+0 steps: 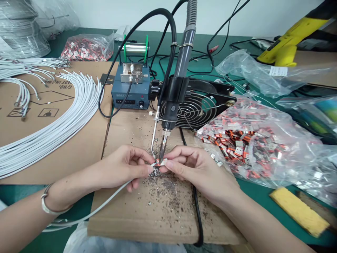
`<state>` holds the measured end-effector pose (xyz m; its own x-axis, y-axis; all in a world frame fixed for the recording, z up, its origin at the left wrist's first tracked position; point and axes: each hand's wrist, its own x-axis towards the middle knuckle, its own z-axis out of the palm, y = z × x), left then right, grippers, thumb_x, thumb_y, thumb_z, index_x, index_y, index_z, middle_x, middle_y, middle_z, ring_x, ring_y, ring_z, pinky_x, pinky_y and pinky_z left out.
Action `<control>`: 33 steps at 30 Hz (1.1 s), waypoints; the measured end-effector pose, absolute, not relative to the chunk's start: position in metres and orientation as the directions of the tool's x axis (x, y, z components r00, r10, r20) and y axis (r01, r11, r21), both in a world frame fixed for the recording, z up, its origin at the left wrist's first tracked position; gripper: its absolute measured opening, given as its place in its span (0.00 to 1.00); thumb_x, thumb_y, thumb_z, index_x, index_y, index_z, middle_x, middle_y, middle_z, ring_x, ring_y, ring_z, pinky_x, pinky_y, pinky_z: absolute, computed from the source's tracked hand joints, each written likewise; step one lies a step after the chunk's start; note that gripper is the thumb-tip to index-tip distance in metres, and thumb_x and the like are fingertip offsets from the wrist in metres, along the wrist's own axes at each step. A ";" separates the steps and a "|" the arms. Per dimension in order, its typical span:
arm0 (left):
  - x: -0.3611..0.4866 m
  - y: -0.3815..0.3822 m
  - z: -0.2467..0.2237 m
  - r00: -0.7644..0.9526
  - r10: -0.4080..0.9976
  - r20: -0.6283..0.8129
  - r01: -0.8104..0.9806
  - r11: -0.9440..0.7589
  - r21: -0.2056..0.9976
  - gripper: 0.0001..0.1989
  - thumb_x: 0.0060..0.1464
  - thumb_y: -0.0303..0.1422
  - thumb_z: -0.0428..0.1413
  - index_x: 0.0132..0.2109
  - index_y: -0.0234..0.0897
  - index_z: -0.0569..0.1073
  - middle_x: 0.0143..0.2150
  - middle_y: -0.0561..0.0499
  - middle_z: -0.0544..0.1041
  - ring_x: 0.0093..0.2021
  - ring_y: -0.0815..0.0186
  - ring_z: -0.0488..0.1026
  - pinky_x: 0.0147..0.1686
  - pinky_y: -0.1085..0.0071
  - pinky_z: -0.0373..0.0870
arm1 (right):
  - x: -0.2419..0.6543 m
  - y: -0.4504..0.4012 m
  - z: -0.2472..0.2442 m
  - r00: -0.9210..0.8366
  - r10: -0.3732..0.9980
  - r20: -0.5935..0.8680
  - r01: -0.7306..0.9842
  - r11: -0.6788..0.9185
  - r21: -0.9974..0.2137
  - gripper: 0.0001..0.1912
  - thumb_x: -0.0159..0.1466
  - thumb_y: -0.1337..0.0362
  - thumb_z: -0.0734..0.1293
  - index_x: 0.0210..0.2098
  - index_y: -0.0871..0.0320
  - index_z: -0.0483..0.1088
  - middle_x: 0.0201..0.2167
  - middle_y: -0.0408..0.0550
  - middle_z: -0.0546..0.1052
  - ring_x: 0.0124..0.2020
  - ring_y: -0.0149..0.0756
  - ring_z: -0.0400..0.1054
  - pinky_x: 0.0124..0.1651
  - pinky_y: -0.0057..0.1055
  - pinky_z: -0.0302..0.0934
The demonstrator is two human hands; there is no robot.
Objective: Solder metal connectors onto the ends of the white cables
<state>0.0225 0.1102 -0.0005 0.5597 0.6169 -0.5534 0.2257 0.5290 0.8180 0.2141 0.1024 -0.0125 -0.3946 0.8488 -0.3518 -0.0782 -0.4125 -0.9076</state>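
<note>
Near the middle, my left hand (135,166) pinches the end of a white cable (114,194), which trails down to the lower left. My right hand (185,162) holds a small metal USB connector (163,162) between thumb and fingers. Cable end and connector meet right under the tip of a mounted soldering iron (163,144). A thin bent feed tube (153,138) also points down at this spot. The exact contact is too small to tell. Bits of solder (155,173) lie just below on the cardboard (142,218).
White cables (81,102) lie on cardboard at left. A blue solder feeder (130,93) with a spool (135,49) and a black fan (197,105) stand behind. On the right are a bag of connectors (242,147), a yellow sponge (298,211) and a yellow tool (292,38).
</note>
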 end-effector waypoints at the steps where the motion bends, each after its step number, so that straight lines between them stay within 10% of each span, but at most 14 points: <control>1: 0.023 0.110 0.000 0.560 0.618 -0.552 0.229 0.525 0.820 0.08 0.51 0.32 0.55 0.36 0.32 0.67 0.17 0.60 0.64 0.15 0.78 0.63 0.15 0.83 0.63 | 0.214 0.102 -0.012 -0.394 0.850 -0.348 -0.077 -0.408 -0.910 0.09 0.51 0.63 0.73 0.27 0.59 0.71 0.23 0.44 0.78 0.25 0.25 0.71 0.26 0.17 0.62; 33: 0.018 0.110 0.000 0.563 0.624 -0.542 0.162 0.560 0.812 0.10 0.49 0.33 0.58 0.36 0.31 0.68 0.21 0.59 0.66 0.16 0.78 0.63 0.15 0.82 0.64 | 0.210 0.101 -0.012 -0.328 0.887 -0.326 -0.086 -0.372 -0.924 0.11 0.48 0.59 0.75 0.24 0.58 0.72 0.21 0.45 0.77 0.24 0.28 0.71 0.29 0.21 0.64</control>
<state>0.0180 0.1099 -0.0004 0.5631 0.6237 -0.5421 0.1617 0.5602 0.8124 0.2101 0.1009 -0.0118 -0.3276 0.8867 -0.3263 -0.0864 -0.3720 -0.9242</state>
